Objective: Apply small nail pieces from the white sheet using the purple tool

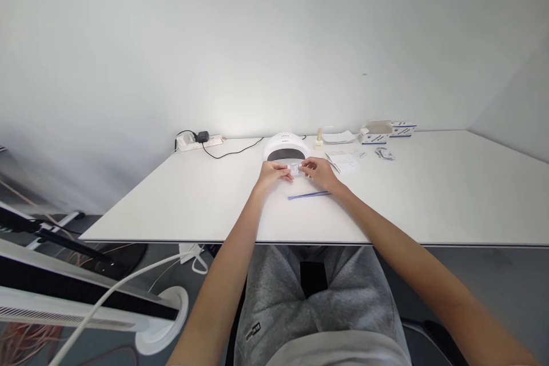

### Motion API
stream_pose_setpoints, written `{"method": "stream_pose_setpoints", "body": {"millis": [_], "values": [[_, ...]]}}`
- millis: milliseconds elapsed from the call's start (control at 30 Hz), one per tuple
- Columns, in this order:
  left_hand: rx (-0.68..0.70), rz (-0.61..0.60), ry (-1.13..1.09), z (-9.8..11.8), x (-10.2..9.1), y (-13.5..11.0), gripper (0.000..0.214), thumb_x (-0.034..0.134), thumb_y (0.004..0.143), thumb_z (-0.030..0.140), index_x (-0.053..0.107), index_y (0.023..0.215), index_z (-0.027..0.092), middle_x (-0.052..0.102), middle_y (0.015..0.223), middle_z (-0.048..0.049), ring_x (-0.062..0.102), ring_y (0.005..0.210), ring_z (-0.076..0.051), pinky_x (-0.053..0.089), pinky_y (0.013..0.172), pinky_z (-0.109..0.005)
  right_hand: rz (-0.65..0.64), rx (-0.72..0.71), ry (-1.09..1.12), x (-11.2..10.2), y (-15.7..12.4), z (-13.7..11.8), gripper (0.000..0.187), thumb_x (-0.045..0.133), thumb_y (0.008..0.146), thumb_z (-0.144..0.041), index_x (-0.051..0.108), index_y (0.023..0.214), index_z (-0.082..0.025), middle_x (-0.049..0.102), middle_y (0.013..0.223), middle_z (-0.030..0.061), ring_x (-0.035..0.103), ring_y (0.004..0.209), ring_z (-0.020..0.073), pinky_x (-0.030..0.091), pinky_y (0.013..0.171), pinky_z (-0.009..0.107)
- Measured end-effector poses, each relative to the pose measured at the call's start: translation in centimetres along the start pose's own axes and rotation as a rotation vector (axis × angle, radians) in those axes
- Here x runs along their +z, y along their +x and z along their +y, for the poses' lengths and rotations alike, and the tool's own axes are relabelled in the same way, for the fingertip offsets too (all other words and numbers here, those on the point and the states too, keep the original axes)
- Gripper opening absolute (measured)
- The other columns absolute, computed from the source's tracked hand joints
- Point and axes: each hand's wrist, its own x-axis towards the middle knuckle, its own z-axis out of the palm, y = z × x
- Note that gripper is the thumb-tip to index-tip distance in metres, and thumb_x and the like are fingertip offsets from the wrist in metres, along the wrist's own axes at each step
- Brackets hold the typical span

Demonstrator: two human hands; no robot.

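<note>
Near the middle of the white table, both my hands pinch a small white packet [294,169] between them. My left hand [274,174] has its fingertips closed on the left side, and my right hand [316,170] grips the right side. Fine print or contents on the packet are too small to make out. Just behind my hands stands a white domed nail lamp [286,142] with a dark opening facing me. A thin purple-blue stick-like tool [309,195], perhaps tweezers, lies in front of my right hand, partly beneath that wrist.
Behind the lamp's right side are a nail polish bottle [318,140] and white papers [344,161]. Farther right lie several small sachets [385,153] near an opened box [374,135]. A power strip [199,140] with a black adapter sits back left. The table's front edge [171,240] is close to my lap.
</note>
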Motion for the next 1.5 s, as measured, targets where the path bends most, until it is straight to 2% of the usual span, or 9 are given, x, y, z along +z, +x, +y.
{"method": "stream_pose_setpoints", "body": {"millis": [200, 467, 600, 700, 833, 1000, 1200, 1333, 1500], "values": [[-0.024, -0.002, -0.043, 0.0, -0.1, 0.0, 0.021, 0.083, 0.065, 0.014, 0.065, 0.071, 0.005, 0.068, 0.063, -0.011, 0.069, 0.06, -0.022, 0.06, 0.072, -0.044, 0.006, -0.009, 0.043, 0.0, 0.0, 0.0, 0.032, 0.071, 0.072, -0.05, 0.065, 0.073, -0.019, 0.066, 0.066, 0.0026, 0.057, 0.052, 0.0141, 0.046, 0.054, 0.029], [-0.036, 0.005, -0.047, 0.0, -0.2, 0.0, 0.02, 0.083, 0.064, 0.012, 0.065, 0.072, 0.005, 0.07, 0.065, -0.0116, 0.07, 0.063, -0.024, 0.06, 0.074, -0.044, -0.011, -0.046, 0.02, 0.0, 0.0, 0.0, 0.023, 0.071, 0.074, -0.042, 0.066, 0.074, -0.019, 0.067, 0.069, 0.0027, 0.059, 0.055, 0.0151, 0.048, 0.058, 0.03], [-0.028, -0.006, -0.012, 0.1, -0.1, -0.2, 0.02, 0.082, 0.065, 0.014, 0.065, 0.07, 0.006, 0.07, 0.064, -0.012, 0.07, 0.062, -0.022, 0.059, 0.074, -0.042, -0.041, -0.065, -0.06, -0.2, 0.0, 0.0, 0.017, 0.067, 0.078, -0.036, 0.068, 0.075, -0.019, 0.069, 0.074, 0.0034, 0.061, 0.061, 0.0162, 0.049, 0.064, 0.031], [-0.032, -0.02, 0.04, 0.1, -0.1, -0.2, 0.019, 0.081, 0.067, 0.016, 0.064, 0.07, 0.007, 0.07, 0.062, -0.0124, 0.069, 0.059, -0.021, 0.058, 0.071, -0.04, -0.032, -0.1, -0.146, -0.7, 0.2, 0.0, 0.015, 0.062, 0.082, -0.032, 0.069, 0.079, -0.02, 0.071, 0.081, 0.0044, 0.062, 0.068, 0.0169, 0.05, 0.069, 0.032], [0.001, -0.025, 0.128, -0.1, 0.0, -0.1, 0.016, 0.078, 0.069, 0.016, 0.064, 0.07, 0.008, 0.069, 0.061, -0.0118, 0.067, 0.053, -0.019, 0.056, 0.063, -0.034, 0.046, -0.181, -0.215, -1.1, 0.1, -0.2, 0.015, 0.06, 0.084, -0.032, 0.068, 0.089, -0.02, 0.069, 0.087, 0.0055, 0.061, 0.07, 0.017, 0.05, 0.071, 0.033], [0.045, -0.018, 0.187, -0.3, 0.1, 0.0, 0.015, 0.077, 0.069, 0.018, 0.065, 0.069, 0.009, 0.067, 0.056, -0.008, 0.062, 0.047, -0.015, 0.052, 0.055, -0.029, 0.005, -0.317, -0.298, -1.0, -0.3, -0.9, 0.011, 0.061, 0.083, -0.029, 0.066, 0.089, -0.021, 0.062, 0.093, 0.0057, 0.057, 0.071, 0.0159, 0.048, 0.068, 0.031], [0.07, 0.003, 0.233, -0.1, 0.4, 0.0, 0.013, 0.076, 0.069, 0.019, 0.067, 0.069, 0.01, 0.063, 0.053, -0.0054, 0.057, 0.044, -0.013, 0.048, 0.051, -0.028, 0.003, -0.326, -0.381, -0.8, -0.6, -1.4, 0.009, 0.061, 0.082, -0.023, 0.066, 0.089, -0.022, 0.061, 0.096, 0.0053, 0.057, 0.074, 0.016, 0.046, 0.067, 0.029], [0.101, 0.059, 0.287, -0.1, 0.5, 0.1, 0.013, 0.076, 0.068, 0.022, 0.07, 0.07, 0.011, 0.06, 0.051, -0.0026, 0.05, 0.042, -0.01, 0.043, 0.047, -0.026, -0.003, -0.344, -0.393, -0.9, -0.6, -1.2, 0.01, 0.062, 0.081, -0.023, 0.067, 0.09, -0.023, 0.061, 0.1, 0.0049, 0.058, 0.076, 0.0162, 0.045, 0.066, 0.029], [0.183, 0.077, 0.33, -0.2, 0.5, 0.2, 0.015, 0.076, 0.067, 0.027, 0.072, 0.069, 0.013, 0.063, 0.064, -0.0028, 0.045, 0.044, -0.007, 0.038, 0.046, -0.025, 0.017, -0.363, -0.429, -0.9, -0.6, -1.1, 0.011, 0.06, 0.083, -0.021, 0.067, 0.091, -0.023, 0.061, 0.1, 0.0054, 0.059, 0.078, 0.017, 0.044, 0.066, 0.028]]}}
